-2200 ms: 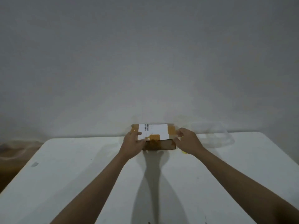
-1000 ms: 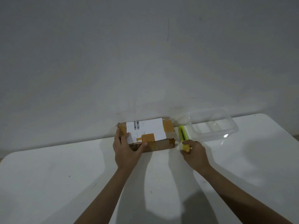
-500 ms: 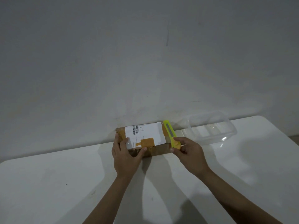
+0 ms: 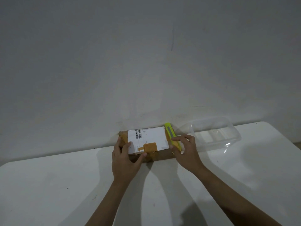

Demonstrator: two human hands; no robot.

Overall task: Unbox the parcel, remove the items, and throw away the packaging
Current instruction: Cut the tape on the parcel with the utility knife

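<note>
parcel (image 4: 147, 143), a small brown cardboard box, sits at the far edge of the white table (image 4: 65, 185), right against the grey wall (image 4: 146, 54). its top carries a white shipping label (image 4: 146, 138) with a barcode, and strips of orange-brown tape (image 4: 150, 147) cross the label and wrap the box ends. left hand (image 4: 124, 162) grips the box's near left corner, fingers laid over the top edge and thumb stretched along the front side. right hand (image 4: 185, 152) pinches a yellow-green box cutter (image 4: 171, 136) between thumb and fingers, holding it along the right end of the box, its far tip pointing toward the wall. whether a blade is out is too small to tell. just to the right of the cutter lies a clear plastic container (image 4: 215, 134) on the table.
</note>
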